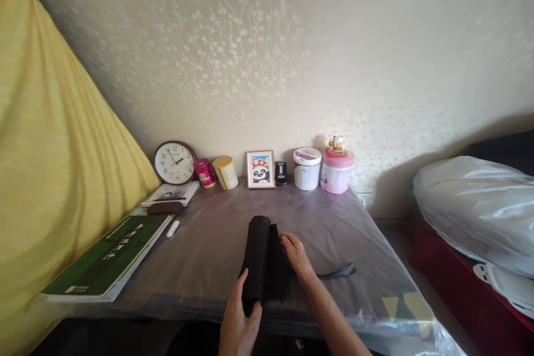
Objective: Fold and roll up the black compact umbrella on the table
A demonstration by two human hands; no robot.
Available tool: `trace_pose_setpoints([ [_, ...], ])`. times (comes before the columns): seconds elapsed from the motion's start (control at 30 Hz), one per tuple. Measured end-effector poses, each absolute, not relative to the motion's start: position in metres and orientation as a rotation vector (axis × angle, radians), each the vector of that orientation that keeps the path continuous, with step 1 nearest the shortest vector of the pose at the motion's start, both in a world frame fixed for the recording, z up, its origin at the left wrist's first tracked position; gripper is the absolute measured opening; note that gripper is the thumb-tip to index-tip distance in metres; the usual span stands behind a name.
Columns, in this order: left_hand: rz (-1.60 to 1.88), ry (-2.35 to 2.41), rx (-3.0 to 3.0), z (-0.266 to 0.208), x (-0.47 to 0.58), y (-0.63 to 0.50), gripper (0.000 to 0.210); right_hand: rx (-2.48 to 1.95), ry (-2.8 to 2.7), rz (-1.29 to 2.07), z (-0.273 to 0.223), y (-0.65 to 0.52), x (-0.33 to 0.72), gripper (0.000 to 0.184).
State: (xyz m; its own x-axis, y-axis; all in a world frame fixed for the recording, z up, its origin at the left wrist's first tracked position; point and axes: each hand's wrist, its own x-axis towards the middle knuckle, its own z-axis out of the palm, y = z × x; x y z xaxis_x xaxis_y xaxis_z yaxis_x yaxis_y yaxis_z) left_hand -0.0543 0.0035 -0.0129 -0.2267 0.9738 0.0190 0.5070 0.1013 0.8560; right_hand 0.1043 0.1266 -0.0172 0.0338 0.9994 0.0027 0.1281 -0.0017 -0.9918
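A black roll of thin, soft material (257, 256) lies lengthwise on the table in front of me; whether it is cloth or plastic I cannot tell. Its loose flap (275, 267) spreads along the right side. My left hand (242, 314) is closed around the near end of the roll, fingers on the left and thumb at the bottom. At the flap's right edge, my right hand (297, 256) pinches the material with bent fingers. A dark bluish strip (342, 271) lies on the table to the right of my right wrist.
A plastic-covered table (208, 267) reaches the wall. Along its back stand a clock (175, 162), tins (226, 173), a framed panda picture (261, 169) and tubs (307, 169). Green book (112, 256) and brown case (164, 208) lie left. A bagged bundle (475, 206) sits right.
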Motion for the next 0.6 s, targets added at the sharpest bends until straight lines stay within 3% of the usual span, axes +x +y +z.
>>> trace_pose_setpoints([
  [0.13, 1.037, 1.801, 1.464, -0.015, -0.056, 0.004, 0.058, -1.326, -1.401, 1.018, -0.007, 0.115, 0.097, 0.034],
  [0.33, 1.092, 1.816, 1.469, -0.018, -0.054, 0.004, 0.057, -1.340, -1.340, 1.353, -0.008, 0.099, 0.082, 0.038],
  [0.6, 1.065, 1.810, 1.463, -0.018, -0.054, 0.004, 0.058, -1.339, -1.754, 1.048, -0.007, 0.083, 0.085, 0.035],
])
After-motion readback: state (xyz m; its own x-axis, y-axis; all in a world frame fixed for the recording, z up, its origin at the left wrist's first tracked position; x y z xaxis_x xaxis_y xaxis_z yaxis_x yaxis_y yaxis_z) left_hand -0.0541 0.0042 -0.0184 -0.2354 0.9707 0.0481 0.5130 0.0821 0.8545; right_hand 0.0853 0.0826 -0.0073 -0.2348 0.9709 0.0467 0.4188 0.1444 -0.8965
